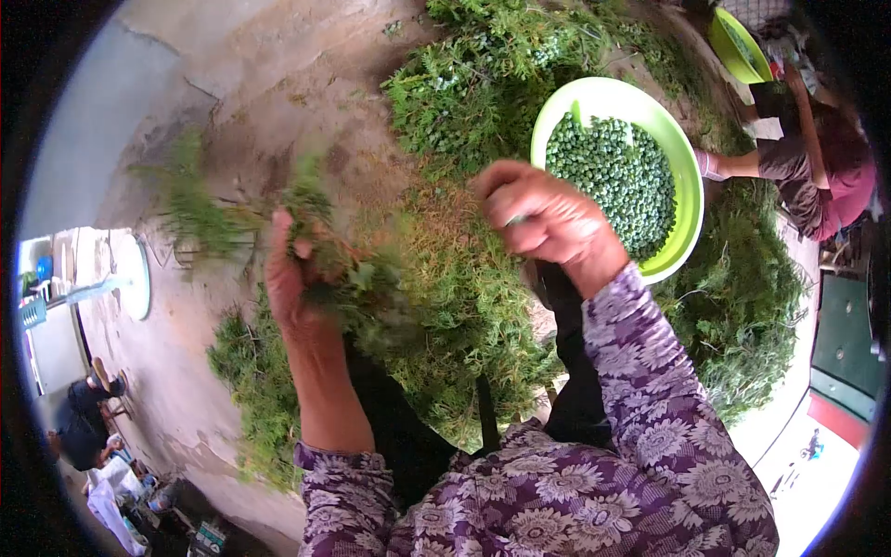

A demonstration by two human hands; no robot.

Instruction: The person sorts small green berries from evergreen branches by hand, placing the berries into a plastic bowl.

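Note:
My left hand [302, 278] is closed round a leafy evergreen branch [371, 278], whose sprays are smeared by motion. More blurred foliage stands out beyond its fingertips. To the right, my right hand [548, 215] is curled into a pinch beside the rim of a lime-green basin [689, 213]. A speck of blue-green shows between its fingers; what it is I cannot tell. Small round green cones [613, 176] fill much of the basin. Below and between my hands, cut evergreen branches [483, 325] lie heaped over the ground in front of my legs.
Another pile of branches [492, 84] lies at the top, and a further one [733, 297] right of the basin. A person [826, 167] sits at the upper right near a second green basin [733, 46]. Another person [83, 418] is at the lower left. A round fan-like object [135, 277] stands at left.

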